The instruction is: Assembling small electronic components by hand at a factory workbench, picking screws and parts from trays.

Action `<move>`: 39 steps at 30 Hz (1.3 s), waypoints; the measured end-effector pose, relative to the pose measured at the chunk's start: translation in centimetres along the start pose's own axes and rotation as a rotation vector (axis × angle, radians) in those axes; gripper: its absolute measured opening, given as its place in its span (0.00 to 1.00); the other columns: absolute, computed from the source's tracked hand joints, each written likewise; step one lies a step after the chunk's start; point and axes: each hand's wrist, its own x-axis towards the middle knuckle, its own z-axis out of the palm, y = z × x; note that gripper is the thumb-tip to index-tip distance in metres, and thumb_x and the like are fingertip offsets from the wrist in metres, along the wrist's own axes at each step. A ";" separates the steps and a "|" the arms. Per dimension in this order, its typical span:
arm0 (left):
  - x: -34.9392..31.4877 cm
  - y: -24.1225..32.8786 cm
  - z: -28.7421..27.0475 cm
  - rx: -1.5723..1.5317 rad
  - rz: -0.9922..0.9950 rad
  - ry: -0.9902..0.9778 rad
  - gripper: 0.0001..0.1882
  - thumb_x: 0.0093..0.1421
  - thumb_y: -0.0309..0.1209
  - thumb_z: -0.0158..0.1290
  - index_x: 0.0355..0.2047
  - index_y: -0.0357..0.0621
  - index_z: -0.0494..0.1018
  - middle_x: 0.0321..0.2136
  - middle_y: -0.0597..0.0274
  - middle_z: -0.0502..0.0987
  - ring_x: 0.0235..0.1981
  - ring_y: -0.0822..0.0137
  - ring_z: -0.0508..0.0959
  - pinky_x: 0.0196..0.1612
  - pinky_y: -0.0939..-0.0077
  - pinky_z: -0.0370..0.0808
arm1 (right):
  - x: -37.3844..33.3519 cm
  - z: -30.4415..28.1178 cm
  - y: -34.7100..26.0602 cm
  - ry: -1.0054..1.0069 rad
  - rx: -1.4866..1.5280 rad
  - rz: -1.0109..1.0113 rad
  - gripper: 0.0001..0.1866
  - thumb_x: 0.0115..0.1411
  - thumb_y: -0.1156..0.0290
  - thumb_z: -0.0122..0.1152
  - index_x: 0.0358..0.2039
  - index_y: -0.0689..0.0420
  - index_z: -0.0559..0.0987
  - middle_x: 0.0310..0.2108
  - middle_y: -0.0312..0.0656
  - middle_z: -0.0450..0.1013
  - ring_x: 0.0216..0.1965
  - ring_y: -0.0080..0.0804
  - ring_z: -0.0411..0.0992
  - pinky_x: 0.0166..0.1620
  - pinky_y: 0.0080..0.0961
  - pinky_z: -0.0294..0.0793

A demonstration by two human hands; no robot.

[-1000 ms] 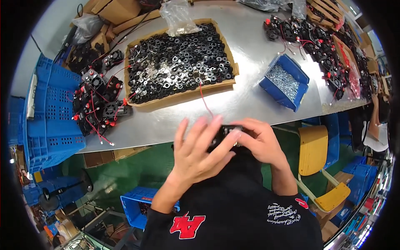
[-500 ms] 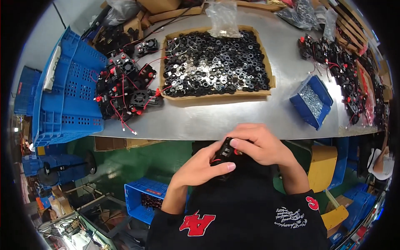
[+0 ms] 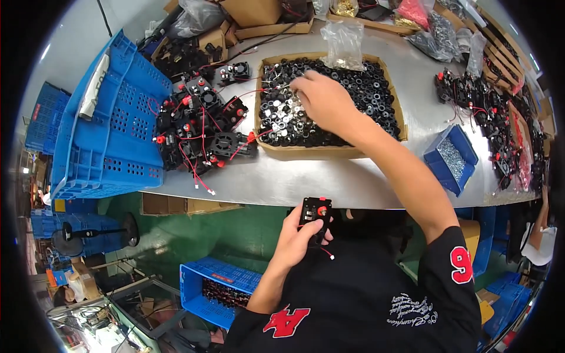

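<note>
In front of my body, my left hand (image 3: 292,242) is wrapped round a black boxy assembly (image 3: 315,213) with a red knob on its face. A thin wire with a white connector hangs below it. My right hand (image 3: 325,101) is stretched over a shallow cardboard tray (image 3: 332,152) full of small black round parts (image 3: 288,132) and some shiny silver ones. Its thumb and fingertips are drawn together among the parts in the tray's upper left. What they pinch, if anything, is too small to make out.
Left of the tray lies a heap of black fan assemblies (image 3: 200,126) with red wires, against a tall blue crate (image 3: 132,117). A blue bin (image 3: 450,159) of small metal pieces stands on the right, near more black assemblies (image 3: 479,115). A clear plastic bag (image 3: 344,44) lies over the tray's far edge.
My right hand has left the assembly and moved forward, over the tray. The assembly stays in my left hand, now turned more upright with its knob showing. The view has shifted slightly.
</note>
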 end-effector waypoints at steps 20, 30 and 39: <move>0.1 0.4 0.1 0.258 0.151 0.068 0.32 0.71 0.51 0.31 0.46 0.31 0.71 0.26 0.51 0.78 0.20 0.63 0.80 0.24 0.76 0.78 | -1.9 -1.8 4.0 0.148 0.181 0.063 0.10 0.57 0.68 0.59 0.37 0.57 0.82 0.32 0.47 0.76 0.32 0.41 0.75 0.39 0.32 0.74; 1.3 0.8 1.0 0.054 0.097 0.080 0.26 0.71 0.45 0.30 0.53 0.35 0.65 0.34 0.50 0.78 0.24 0.60 0.81 0.23 0.69 0.83 | -11.7 -6.0 -1.9 -0.133 1.039 0.564 0.11 0.64 0.73 0.55 0.44 0.66 0.77 0.36 0.39 0.75 0.35 0.23 0.74 0.42 0.23 0.76; 1.7 1.2 2.1 -0.028 -0.138 -0.163 0.24 0.71 0.39 0.39 0.62 0.38 0.60 0.39 0.56 0.75 0.31 0.67 0.80 0.27 0.67 0.84 | -20.0 -4.6 -5.9 0.091 0.840 0.340 0.09 0.57 0.82 0.59 0.39 0.60 0.80 0.37 0.43 0.76 0.36 0.34 0.77 0.39 0.27 0.75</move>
